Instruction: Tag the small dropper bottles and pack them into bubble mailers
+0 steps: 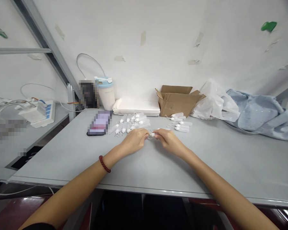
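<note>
Both hands meet over the middle of the grey table. My right hand pinches a small plastic tube with a white cap, most of it hidden behind the fingers. A thin white cord loops from the cap toward my left hand, whose closed fingertips seem to hold the cord. Just beyond my left hand lies a pile of similar clear tubes with white caps and cord loops. A smaller group of these tubes lies beyond my right hand.
Left of the pile lies a phone; behind it stands a blue-lidded cup. A white paper stack, an open cardboard box, a plastic bag and blue cloth line the wall. A power strip sits far left.
</note>
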`<control>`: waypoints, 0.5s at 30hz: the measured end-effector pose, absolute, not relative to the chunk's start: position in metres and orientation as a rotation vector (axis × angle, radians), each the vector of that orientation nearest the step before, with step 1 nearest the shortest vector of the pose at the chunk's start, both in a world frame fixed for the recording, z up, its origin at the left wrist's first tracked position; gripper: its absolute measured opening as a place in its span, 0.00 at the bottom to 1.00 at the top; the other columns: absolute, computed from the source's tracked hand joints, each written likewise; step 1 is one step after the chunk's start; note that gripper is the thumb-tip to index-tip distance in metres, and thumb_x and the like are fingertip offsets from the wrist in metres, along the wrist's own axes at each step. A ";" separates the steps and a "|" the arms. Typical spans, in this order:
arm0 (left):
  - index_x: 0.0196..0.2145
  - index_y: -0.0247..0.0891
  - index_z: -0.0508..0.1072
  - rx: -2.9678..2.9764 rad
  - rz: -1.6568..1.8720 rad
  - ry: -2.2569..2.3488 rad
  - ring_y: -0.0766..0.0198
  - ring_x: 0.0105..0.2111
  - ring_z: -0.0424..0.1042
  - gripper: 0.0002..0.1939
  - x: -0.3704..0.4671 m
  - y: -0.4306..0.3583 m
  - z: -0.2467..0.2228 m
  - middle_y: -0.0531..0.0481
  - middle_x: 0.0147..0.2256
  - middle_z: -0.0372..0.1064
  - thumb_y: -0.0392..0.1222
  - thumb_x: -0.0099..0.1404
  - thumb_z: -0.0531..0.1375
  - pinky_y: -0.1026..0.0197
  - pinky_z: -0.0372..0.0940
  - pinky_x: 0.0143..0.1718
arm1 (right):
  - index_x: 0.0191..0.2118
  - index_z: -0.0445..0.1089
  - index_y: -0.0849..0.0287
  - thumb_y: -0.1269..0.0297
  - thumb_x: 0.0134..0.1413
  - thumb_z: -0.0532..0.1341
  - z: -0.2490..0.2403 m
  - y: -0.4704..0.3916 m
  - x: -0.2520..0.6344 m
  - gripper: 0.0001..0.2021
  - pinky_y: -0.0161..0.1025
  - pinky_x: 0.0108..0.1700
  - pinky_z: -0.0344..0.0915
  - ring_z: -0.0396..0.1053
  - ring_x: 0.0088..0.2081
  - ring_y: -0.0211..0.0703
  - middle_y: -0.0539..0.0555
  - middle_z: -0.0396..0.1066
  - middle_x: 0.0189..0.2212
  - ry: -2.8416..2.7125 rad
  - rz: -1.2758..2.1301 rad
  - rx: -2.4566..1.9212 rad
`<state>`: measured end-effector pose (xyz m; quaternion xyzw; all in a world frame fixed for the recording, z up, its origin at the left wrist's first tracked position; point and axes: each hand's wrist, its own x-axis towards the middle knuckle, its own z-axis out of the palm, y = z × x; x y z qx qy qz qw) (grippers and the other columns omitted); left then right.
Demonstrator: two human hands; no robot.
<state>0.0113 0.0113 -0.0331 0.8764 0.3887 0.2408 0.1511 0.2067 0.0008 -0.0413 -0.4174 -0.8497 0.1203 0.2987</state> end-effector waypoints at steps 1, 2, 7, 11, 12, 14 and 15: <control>0.32 0.37 0.71 2.519 0.688 1.116 0.60 0.31 0.68 0.12 0.011 0.011 -0.033 0.46 0.31 0.71 0.32 0.64 0.48 0.60 0.61 0.35 | 0.43 0.70 0.62 0.71 0.59 0.49 -0.042 0.001 0.207 0.13 0.40 0.36 0.65 0.71 0.34 0.44 0.58 0.75 0.34 -2.257 0.321 -1.110; 0.32 0.37 0.71 2.522 0.686 1.117 0.60 0.31 0.68 0.12 0.011 0.011 -0.033 0.46 0.31 0.71 0.31 0.64 0.48 0.60 0.60 0.34 | 0.43 0.70 0.62 0.71 0.59 0.49 -0.042 0.001 0.207 0.13 0.40 0.36 0.65 0.71 0.34 0.44 0.58 0.75 0.34 -2.259 0.322 -1.110; 0.30 0.37 0.70 2.497 0.689 1.116 0.61 0.30 0.67 0.12 0.013 0.011 -0.032 0.47 0.30 0.70 0.31 0.64 0.48 0.61 0.59 0.33 | 0.43 0.70 0.63 0.71 0.59 0.50 -0.040 0.001 0.206 0.13 0.39 0.37 0.65 0.71 0.35 0.44 0.59 0.75 0.34 -2.258 0.346 -1.114; 0.29 0.37 0.70 2.406 0.757 1.121 0.62 0.29 0.67 0.12 0.011 0.015 -0.025 0.49 0.28 0.70 0.34 0.64 0.48 0.62 0.59 0.33 | 0.42 0.70 0.61 0.67 0.61 0.51 -0.035 0.002 0.206 0.12 0.38 0.37 0.65 0.71 0.34 0.43 0.57 0.75 0.34 -2.211 0.406 -1.145; 0.29 0.37 0.70 2.377 0.792 1.134 0.63 0.29 0.67 0.12 0.009 0.017 -0.023 0.49 0.28 0.70 0.35 0.64 0.48 0.62 0.59 0.33 | 0.44 0.69 0.61 0.65 0.61 0.51 -0.035 0.004 0.207 0.12 0.39 0.37 0.65 0.71 0.34 0.43 0.58 0.74 0.36 -2.199 0.407 -1.163; 0.30 0.36 0.70 2.290 0.892 1.196 0.63 0.28 0.67 0.11 0.003 0.023 -0.017 0.50 0.28 0.71 0.37 0.63 0.49 0.63 0.59 0.31 | 0.49 0.66 0.62 0.62 0.60 0.54 -0.035 0.007 0.211 0.15 0.41 0.40 0.66 0.70 0.38 0.46 0.60 0.72 0.40 -2.186 0.345 -1.214; 0.30 0.36 0.71 2.231 0.956 1.244 0.64 0.28 0.68 0.11 -0.001 0.027 -0.014 0.50 0.28 0.71 0.38 0.63 0.50 0.63 0.59 0.31 | 0.52 0.64 0.63 0.62 0.59 0.55 -0.036 0.010 0.214 0.17 0.44 0.42 0.66 0.69 0.40 0.48 0.61 0.71 0.41 -2.187 0.285 -1.248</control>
